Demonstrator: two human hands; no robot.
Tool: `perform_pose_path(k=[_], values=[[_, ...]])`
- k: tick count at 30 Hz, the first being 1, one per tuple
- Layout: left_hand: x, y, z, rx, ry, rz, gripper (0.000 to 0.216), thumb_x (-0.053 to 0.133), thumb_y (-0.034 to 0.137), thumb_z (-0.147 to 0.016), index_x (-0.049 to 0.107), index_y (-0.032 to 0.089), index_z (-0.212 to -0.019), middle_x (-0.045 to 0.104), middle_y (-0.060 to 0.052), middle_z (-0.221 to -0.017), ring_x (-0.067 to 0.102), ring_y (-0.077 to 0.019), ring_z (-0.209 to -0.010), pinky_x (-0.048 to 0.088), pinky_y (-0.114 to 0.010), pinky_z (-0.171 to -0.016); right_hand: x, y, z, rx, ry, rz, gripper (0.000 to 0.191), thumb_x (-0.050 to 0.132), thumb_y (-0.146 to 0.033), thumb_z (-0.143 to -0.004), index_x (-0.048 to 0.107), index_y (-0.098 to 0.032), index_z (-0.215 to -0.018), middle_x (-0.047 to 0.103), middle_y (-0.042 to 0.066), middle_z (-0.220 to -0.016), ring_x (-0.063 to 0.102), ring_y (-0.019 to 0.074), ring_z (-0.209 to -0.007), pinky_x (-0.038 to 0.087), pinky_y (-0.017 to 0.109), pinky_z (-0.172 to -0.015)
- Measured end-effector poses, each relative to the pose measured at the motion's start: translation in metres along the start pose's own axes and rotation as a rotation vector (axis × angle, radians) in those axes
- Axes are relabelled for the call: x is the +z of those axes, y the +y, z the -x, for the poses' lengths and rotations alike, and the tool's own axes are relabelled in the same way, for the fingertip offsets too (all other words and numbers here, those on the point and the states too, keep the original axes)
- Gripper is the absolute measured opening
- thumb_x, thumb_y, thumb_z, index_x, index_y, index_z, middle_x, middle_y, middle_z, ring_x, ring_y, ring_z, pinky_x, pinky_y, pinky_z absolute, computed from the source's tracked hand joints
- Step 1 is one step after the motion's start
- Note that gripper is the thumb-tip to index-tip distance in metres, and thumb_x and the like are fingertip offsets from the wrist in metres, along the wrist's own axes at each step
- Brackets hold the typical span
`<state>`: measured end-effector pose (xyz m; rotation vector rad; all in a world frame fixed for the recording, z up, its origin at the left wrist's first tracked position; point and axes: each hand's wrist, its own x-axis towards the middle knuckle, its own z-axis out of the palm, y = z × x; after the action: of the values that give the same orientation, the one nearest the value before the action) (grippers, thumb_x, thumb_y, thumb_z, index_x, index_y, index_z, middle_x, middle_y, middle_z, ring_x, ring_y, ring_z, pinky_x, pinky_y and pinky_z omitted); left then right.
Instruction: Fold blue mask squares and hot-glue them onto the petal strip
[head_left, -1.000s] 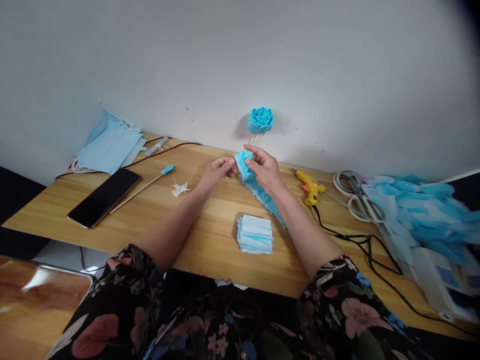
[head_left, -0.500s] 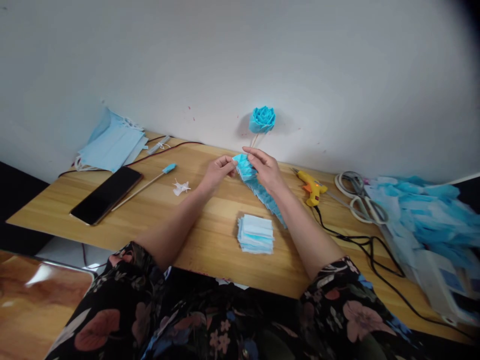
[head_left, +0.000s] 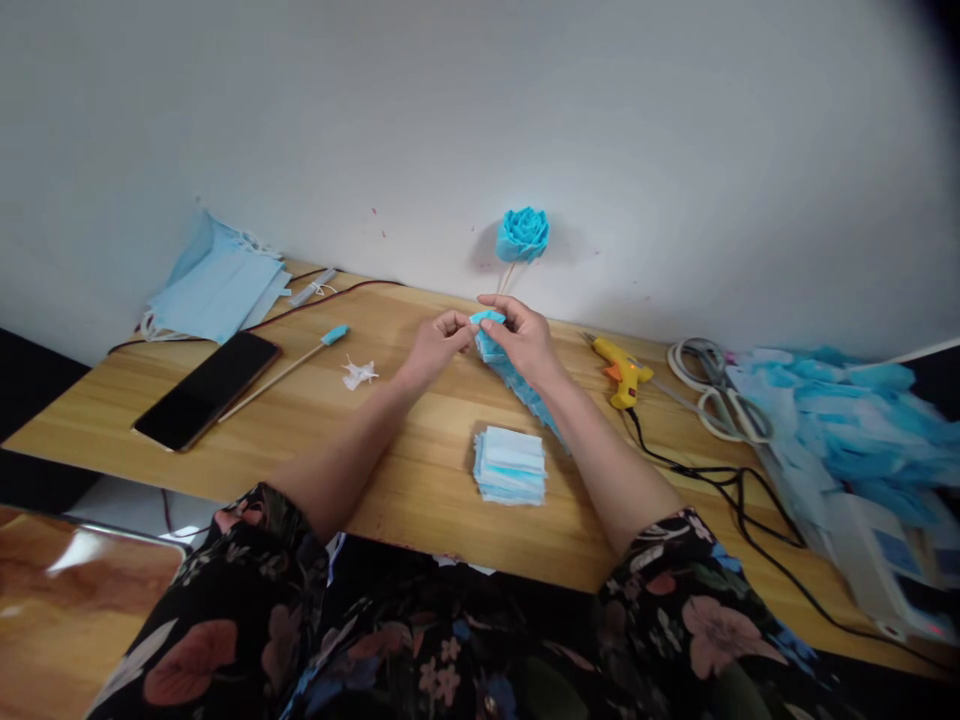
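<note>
My left hand (head_left: 436, 348) pinches the left edge of a small piece of blue mask fabric (head_left: 487, 317). My right hand (head_left: 527, 338) grips the same piece from the right, its thumb lying across the fabric and part of it hidden under the fingers. Below them a row of overlapping folded blue pieces (head_left: 525, 390) runs down to the right, partly covered by my right wrist and forearm. A stack of pale fabric squares (head_left: 510, 466) lies nearer to me. Behind my hands, a blue fabric flower (head_left: 523, 235) on a thin stick leans at the wall.
On the left are face masks (head_left: 214, 285), a phone (head_left: 208, 390), a stick with a blue tip (head_left: 285, 373) and a white scrap (head_left: 358, 374). To the right lie a yellow glue gun (head_left: 621, 372) with its black cord, scissors (head_left: 731, 413) and heaped blue fabric (head_left: 847, 420).
My right thumb has moved left over the blue fabric, and the fingers of both hands are closer together. The held edge looks folded over more. The whole view has shifted slightly.
</note>
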<state>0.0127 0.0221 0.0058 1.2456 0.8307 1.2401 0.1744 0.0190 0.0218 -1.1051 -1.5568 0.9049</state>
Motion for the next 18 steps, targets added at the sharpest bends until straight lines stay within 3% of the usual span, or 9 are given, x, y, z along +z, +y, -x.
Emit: perform_pose_path(k=[3, 7, 13, 18], values=[[-0.001, 0.0, -0.001, -0.011, 0.01, 0.03, 0.023, 0.076, 0.029, -0.077, 0.06, 0.017, -0.069, 0.059, 0.004, -0.059, 0.051, -0.0077, -0.057, 0.042, -0.022, -0.061, -0.003, -0.004, 0.0, 0.017, -0.012, -0.034, 0.062, 0.07, -0.058, -0.081, 0.065, -0.021, -0.13, 0.062, -0.001, -0.079, 0.053, 0.0132, -0.068, 0.047, 0.027, -0.065], [-0.003, 0.0, -0.002, -0.022, 0.065, 0.069, 0.027, 0.076, 0.035, -0.079, 0.059, 0.017, -0.068, 0.059, 0.003, -0.058, 0.05, -0.0077, -0.055, 0.042, -0.022, -0.06, -0.007, -0.006, -0.001, 0.06, 0.033, -0.113, 0.062, 0.062, -0.065, -0.086, 0.064, -0.023, -0.131, 0.069, 0.004, -0.099, 0.061, 0.0167, -0.088, 0.052, 0.03, -0.079], [-0.004, 0.0, 0.0, -0.007, 0.074, 0.077, 0.031, 0.078, 0.04, -0.078, 0.059, 0.017, -0.068, 0.058, 0.003, -0.059, 0.05, -0.0076, -0.056, 0.041, -0.022, -0.06, -0.005, 0.001, -0.002, 0.068, -0.007, -0.107, 0.059, 0.077, -0.049, -0.075, 0.067, -0.022, -0.127, 0.067, 0.002, -0.095, 0.06, 0.0157, -0.082, 0.051, 0.03, -0.077], [-0.003, -0.002, -0.001, -0.012, 0.031, 0.076, 0.037, 0.079, 0.05, -0.075, 0.061, 0.017, -0.073, 0.061, 0.003, -0.064, 0.052, -0.0072, -0.057, 0.042, -0.022, -0.06, -0.002, 0.004, -0.002, 0.032, -0.025, -0.086, 0.054, 0.074, -0.042, -0.076, 0.067, -0.021, -0.126, 0.069, 0.002, -0.098, 0.06, 0.0162, -0.086, 0.05, 0.03, -0.079]])
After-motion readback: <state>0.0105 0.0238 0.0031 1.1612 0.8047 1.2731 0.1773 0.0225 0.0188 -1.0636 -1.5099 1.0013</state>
